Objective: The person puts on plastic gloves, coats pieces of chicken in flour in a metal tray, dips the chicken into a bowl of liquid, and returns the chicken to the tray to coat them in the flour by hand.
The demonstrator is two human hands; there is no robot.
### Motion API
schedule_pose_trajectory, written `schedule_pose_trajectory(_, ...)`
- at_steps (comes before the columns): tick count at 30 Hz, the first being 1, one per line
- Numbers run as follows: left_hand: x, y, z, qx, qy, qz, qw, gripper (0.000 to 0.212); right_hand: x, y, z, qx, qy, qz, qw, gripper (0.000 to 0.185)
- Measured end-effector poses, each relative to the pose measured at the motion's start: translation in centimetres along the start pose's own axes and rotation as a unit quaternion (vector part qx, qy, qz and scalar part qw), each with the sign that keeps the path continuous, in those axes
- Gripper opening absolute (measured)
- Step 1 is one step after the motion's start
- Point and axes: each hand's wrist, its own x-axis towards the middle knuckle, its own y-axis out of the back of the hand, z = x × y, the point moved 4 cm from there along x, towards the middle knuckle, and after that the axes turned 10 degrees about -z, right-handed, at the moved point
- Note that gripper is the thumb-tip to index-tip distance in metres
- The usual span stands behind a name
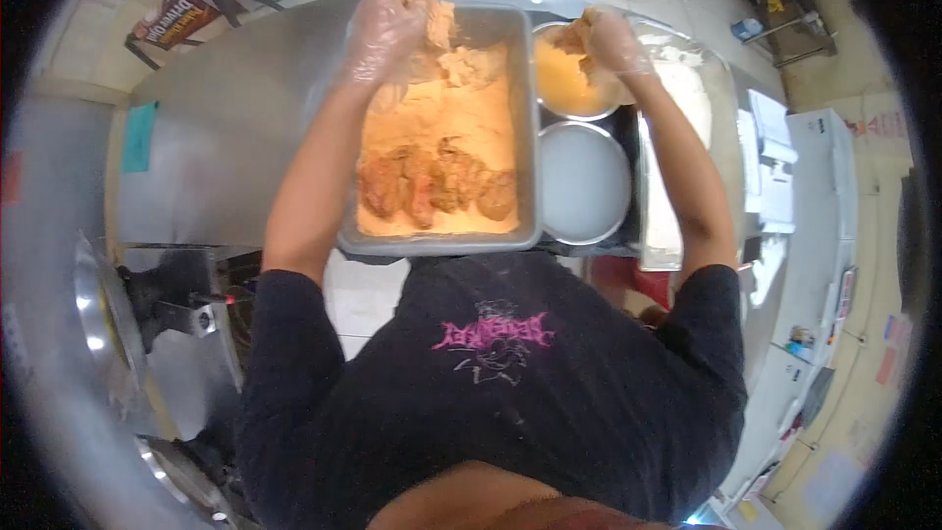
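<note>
My left hand (386,33), in a clear plastic glove, grips a flour-coated piece (440,26) that looks like chicken, over the far left part of a grey tub (531,162). Orange seasoned breading (441,110) fills the tub. Several darker, wet-looking pieces of meat (419,180) lie in a row on the breading at its near end. My right hand (614,40), also gloved, holds a brown wet piece (574,37) above a round metal bowl of orange liquid (570,85). Nearer to me stands a second round bowl (585,184) with cloudy whitish liquid.
A metal tray of white flour (673,110) lies under my right forearm. The steel counter (221,140) stretches left, with a teal sheet (138,136) on it. Papers (773,162) lie on the right, beside white cabinets (820,177). Metal pans (107,316) are at the lower left.
</note>
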Motion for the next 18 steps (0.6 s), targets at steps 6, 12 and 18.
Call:
schedule_pose_trajectory(6, 0.5, 0.4, 2.5, 0.01, -0.063, 0.023, 0.998, 0.035, 0.3, -2.2, 4.9, -0.223, -0.013, 0.129, 0.966, 0.03)
schedule_pose_trajectory(12, -0.3, 0.2, 5.2, -0.021, -0.079, 0.012, 0.997, 0.034, 1.2, -7.5, 10.6, -0.292, 0.045, 0.102, 0.95, 0.029)
schedule_pose_trajectory(18, -0.1, -0.5, 4.0, -0.057, -0.052, 0.017, 0.997, 0.031, 0.4, -10.6, 9.7, -0.271, 0.057, 0.072, 0.958, 0.029)
